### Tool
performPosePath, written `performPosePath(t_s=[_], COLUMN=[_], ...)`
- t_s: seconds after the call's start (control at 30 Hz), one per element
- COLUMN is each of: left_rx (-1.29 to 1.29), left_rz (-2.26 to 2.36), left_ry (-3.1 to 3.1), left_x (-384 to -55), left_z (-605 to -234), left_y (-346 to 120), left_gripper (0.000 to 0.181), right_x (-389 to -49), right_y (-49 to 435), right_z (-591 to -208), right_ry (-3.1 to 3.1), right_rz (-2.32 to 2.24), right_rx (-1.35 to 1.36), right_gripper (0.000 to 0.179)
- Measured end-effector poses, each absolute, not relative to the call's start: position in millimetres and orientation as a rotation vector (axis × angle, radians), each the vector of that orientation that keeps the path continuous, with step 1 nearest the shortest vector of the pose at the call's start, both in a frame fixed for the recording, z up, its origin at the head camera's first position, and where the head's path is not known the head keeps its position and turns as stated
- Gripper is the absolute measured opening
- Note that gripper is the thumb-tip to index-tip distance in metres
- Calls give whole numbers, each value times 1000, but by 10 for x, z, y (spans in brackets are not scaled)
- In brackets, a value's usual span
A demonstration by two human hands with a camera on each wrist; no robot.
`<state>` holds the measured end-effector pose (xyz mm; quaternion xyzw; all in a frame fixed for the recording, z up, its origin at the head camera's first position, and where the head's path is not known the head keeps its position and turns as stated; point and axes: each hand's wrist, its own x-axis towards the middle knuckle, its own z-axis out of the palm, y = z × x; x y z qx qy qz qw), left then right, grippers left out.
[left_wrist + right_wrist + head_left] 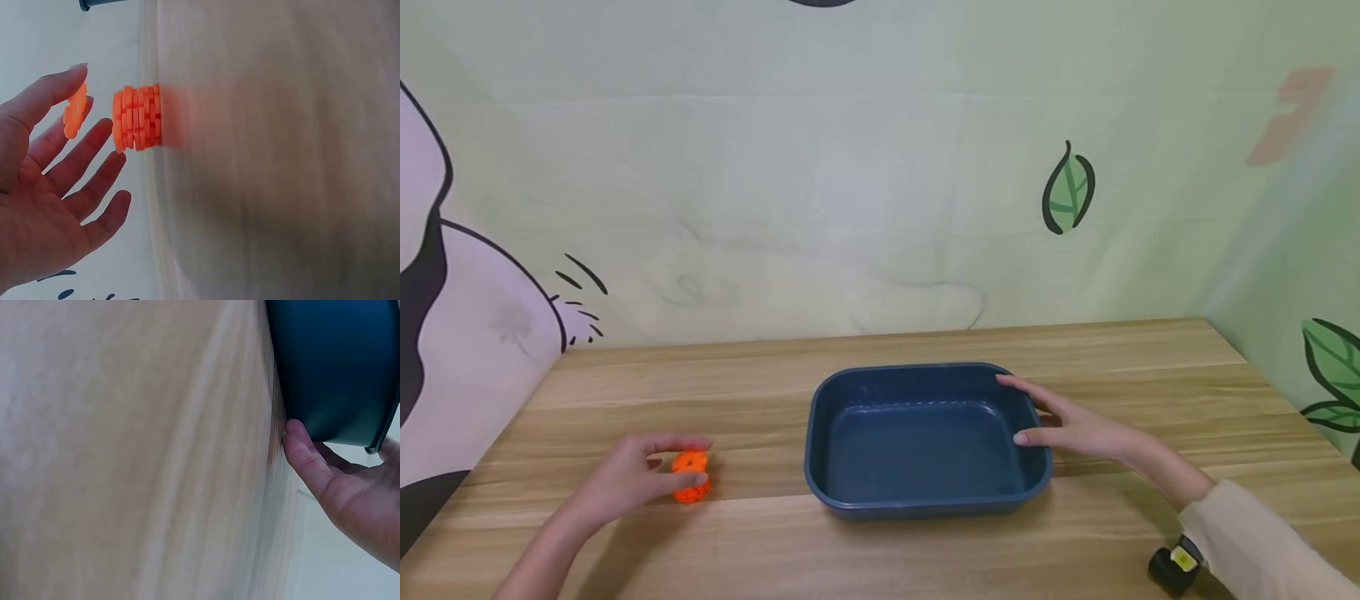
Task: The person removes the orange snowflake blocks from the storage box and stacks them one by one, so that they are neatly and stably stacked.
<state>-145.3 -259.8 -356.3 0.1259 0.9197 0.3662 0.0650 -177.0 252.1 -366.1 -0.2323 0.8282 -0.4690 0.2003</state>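
Observation:
My left hand (622, 479) pinches a notched orange plastic disc (75, 112) between thumb and index finger, the other fingers spread loosely. Just below that disc, apart from it, stands an upright stack of similar orange discs (137, 117) on the table. On the right, my right hand (1078, 427) holds the right end of a dark blue rectangular tub (925, 506), with thumb and index finger lying over its rim. In the right wrist view, the lower fingers (306, 450) lie against the tub's outer wall, near the tabletop.
The wood-grain table (752, 550) runs back to a pale printed wall sheet (880, 192). Bare tabletop lies between the disc stack and the tub. A black device with a yellow label (1180, 562) sits at my right sleeve (1255, 533).

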Motion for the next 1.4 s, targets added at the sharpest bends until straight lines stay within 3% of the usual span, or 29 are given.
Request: performPosePath(t_s=[1.07,1.4], left_rx=[403,384], left_rz=[992,988], left_ry=[2751,2753], left_x=[-1495,-1474], left_z=[-3667,-3655], left_y=[-2714,-2708], left_gripper=[38,44], right_x=[-1787,-1795], right_y=[2504,2491], right_z=[-3683,-3659], right_ry=[2297,2310], right_rz=[-1327,-1303], right_rx=[-643,-662], right_gripper=[70,69])
